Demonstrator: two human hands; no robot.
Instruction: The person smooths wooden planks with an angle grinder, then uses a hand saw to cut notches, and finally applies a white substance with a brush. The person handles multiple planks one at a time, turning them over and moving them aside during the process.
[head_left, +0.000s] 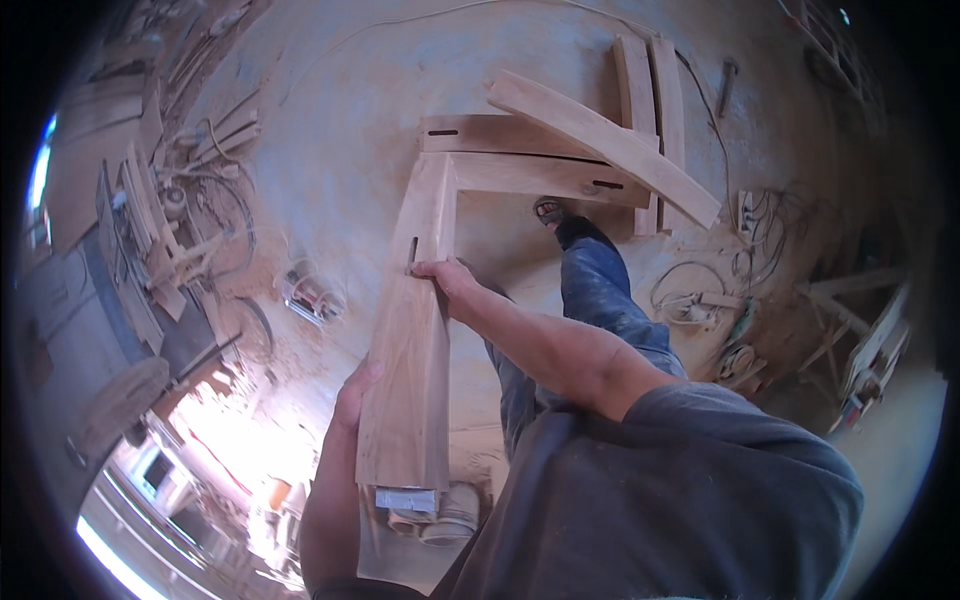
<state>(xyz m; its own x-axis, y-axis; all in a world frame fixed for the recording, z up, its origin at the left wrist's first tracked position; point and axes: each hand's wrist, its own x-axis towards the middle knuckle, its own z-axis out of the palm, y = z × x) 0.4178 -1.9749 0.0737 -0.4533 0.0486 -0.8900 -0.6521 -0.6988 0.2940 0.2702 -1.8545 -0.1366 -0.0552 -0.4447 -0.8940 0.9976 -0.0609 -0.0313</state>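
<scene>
A long, thick wooden beam [400,400] with a slot cut in its upper face lies lengthwise in front of me, its near end close to my body. My left hand [354,393] grips its left side near the close end; most of those fingers are hidden by the beam. Farther along, my right hand [448,280] is closed over the right edge, fingertips just beside the slot. Past the far end lie two slotted wooden pieces [520,175] side by side, running off to the right. A pale block [406,499] shows under the beam's near end.
A slightly curved plank [610,145] rests across the slotted pieces and two more planks [668,100] at the far right. Cables [765,235] coil on the right floor. Scrap wood [150,215] is heaped at left, near a small metal-framed tool [312,293]. A round container [455,515] stands close by.
</scene>
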